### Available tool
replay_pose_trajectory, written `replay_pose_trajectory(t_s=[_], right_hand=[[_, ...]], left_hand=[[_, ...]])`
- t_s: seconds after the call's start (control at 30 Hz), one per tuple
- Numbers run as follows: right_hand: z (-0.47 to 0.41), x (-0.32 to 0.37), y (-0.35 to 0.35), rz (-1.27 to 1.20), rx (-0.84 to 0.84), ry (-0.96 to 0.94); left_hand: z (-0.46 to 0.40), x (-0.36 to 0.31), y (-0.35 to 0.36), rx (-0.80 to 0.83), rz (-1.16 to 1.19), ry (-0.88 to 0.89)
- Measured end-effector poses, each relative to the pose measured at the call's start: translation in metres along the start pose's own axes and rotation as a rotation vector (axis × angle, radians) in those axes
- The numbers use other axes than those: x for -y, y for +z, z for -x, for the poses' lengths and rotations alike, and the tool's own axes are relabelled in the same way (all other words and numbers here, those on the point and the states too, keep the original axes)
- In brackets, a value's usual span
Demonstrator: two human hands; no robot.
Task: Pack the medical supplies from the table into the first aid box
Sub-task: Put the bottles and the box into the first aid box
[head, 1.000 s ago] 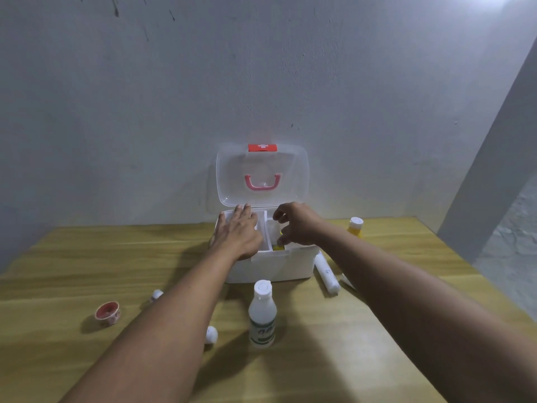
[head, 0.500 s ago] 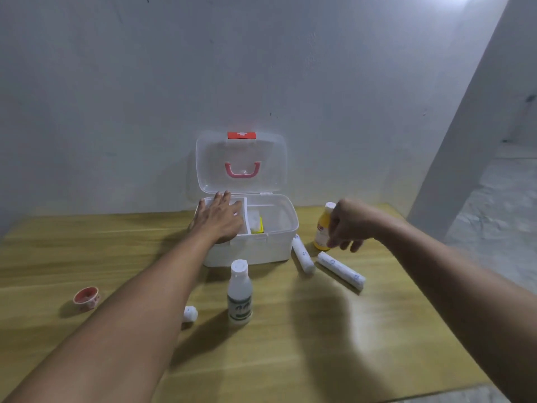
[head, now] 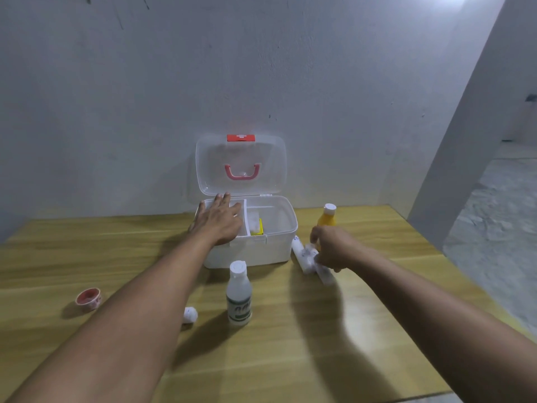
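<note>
Since a moment ago, right hand (head: 334, 248) dropped from the yellow bottle (head: 327, 218), fingers closing on one of two gauze rolls (head: 302, 257); left hand (head: 220, 221) lies flat, open, on the first aid box (head: 279, 245).

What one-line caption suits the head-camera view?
Left hand rests on the open first aid box while the right hand closes on white rolls beside it.

Wooden table (head: 334, 359): first aid box (head: 250, 251), lid up, your left hand (head: 220, 221) flat across its left compartment. Your right hand (head: 331, 248) closed around a white roll (head: 322, 271) beside a second roll (head: 300, 255). Also: orange bottle (head: 327, 219), clear bottle (head: 239, 295) (upright), red tape (head: 88, 299), small white roll (head: 190, 314).
</note>
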State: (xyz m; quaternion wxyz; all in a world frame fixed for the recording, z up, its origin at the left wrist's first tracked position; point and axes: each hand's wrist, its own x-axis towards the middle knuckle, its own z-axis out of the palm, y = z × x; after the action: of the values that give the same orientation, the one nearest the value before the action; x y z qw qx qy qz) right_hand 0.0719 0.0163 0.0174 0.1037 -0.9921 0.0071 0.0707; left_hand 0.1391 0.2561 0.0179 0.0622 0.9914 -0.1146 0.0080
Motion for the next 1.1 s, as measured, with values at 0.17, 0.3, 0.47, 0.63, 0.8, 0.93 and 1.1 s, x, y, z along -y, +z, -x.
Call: replay_pose_trajectory(t_s=[0.17,0.3,0.47,0.63,0.8,0.93,1.1], right_hand=[[-0.008,0.019,0.011,0.048,-0.039,0.042],[-0.011,0.024,0.019,0.09,-0.087,0.106],[-0.005,0.024,-0.006,0.12,-0.178,0.184],[-0.009,0.015,-0.032,0.131,-0.595,0.162],[-0.024,-0.001,-0.034,0.075,-0.398,0.145],[-0.017,0.0,-0.055,-0.003,-0.534,0.069],[0.002,0.042,-0.101,-0.162,-0.697,-0.108]], left_hand=[[0.0,0.0,0.0,0.002,0.007,0.001],[0.001,0.0,-0.001,-0.001,0.012,0.001],[0.0,0.001,0.001,-0.004,0.009,0.009],[0.0,0.001,0.001,0.0,0.01,0.008],[0.0,0.001,0.0,0.012,-0.007,0.005],[0.002,0.0,0.0,0.01,0.003,0.008],[0.006,-0.002,-0.004,-0.006,0.038,0.007]])
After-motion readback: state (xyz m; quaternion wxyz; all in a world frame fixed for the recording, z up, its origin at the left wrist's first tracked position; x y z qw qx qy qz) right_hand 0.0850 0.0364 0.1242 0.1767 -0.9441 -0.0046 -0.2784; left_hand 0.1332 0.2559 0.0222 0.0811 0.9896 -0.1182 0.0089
